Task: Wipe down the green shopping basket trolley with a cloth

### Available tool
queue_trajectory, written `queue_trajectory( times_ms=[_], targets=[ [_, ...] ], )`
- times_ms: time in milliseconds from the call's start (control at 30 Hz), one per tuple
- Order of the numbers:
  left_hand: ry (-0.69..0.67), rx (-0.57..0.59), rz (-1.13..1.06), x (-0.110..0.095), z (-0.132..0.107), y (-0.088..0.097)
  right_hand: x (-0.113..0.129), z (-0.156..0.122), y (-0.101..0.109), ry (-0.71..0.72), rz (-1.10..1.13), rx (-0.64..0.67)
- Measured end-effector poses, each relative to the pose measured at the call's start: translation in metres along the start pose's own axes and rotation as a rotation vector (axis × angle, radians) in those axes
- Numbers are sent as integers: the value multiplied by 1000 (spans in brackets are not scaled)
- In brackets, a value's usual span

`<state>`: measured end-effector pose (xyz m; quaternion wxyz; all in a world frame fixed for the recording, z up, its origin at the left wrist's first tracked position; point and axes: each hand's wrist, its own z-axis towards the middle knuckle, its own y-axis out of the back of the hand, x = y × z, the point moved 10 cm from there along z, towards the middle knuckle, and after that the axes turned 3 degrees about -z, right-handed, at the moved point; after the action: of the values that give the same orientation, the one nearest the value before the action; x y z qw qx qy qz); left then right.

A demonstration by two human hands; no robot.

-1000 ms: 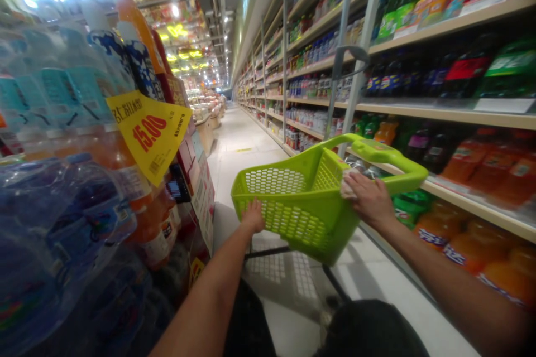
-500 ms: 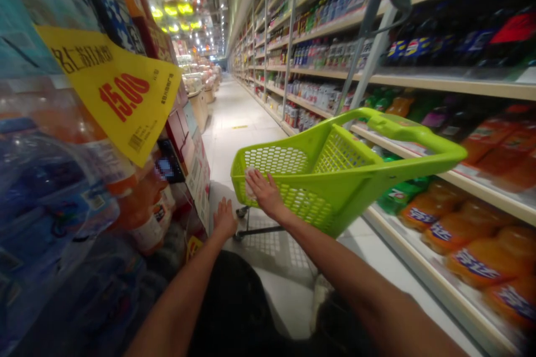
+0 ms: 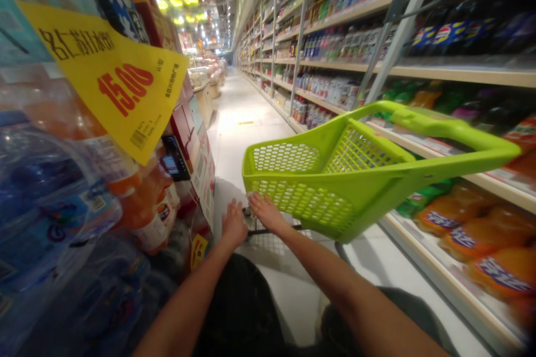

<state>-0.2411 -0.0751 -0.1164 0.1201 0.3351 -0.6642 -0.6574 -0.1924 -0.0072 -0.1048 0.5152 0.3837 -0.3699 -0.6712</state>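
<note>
Lime-green perforated shopping cart, upright on pale floor, handle rightward

hands: bare | forearms: bare | legwear: dark, near-black cloth

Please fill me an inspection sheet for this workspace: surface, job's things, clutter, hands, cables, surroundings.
Surface: pale tiled floor.
Job's things: green plastic shopping cart, its front end toward the hands.
Clutter: shrink-wrapped bottle packs at left, a yellow price sign reading 15.00, a dark device with a lit screen.
Hands: left hand, fingers spread, near the cart's front; right hand at its lower front edge, a pale scrap at the fingertips, grip unclear.
Cables: nothing seen for certain.
Surroundings: drink shelves at right, orange soda bottles low down.
</note>
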Motion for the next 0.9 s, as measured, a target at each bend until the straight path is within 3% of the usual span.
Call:
queue_trajectory(
  times_ms=[133, 200, 267, 400, 500, 567, 633, 800, 900],
  targets=[
    [-4, -67, 8, -14, 1, 12, -21, 13, 65, -52, -9, -227],
    [-24, -88, 6, -24, 1, 17, -35, 19, 86, -107, -29, -294],
    [-51, -100, 14, -35, 0, 20, -44, 19, 86, -133, -41, -285],
    [-89, -104, 42, -52, -4, 21, -36, -3, 45, -96, -55, -176],
    [-95, -98, 55, -54, -9, 21, -27, -29, 18, -81, -69, -141],
    [-86, -94, 58, -51, -10, 21, -25, -38, 16, -71, -69, -133],
    [-68, -99, 57, -47, -9, 23, -29, -36, 29, -63, -65, -161],
    [-32, -116, 58, -50, -1, 29, -68, -11, 93, -173, -88, -352],
    [-55, -105, 53, -63, 2, 29, -80, -6, 98, -190, -105, -370]
  ],
)
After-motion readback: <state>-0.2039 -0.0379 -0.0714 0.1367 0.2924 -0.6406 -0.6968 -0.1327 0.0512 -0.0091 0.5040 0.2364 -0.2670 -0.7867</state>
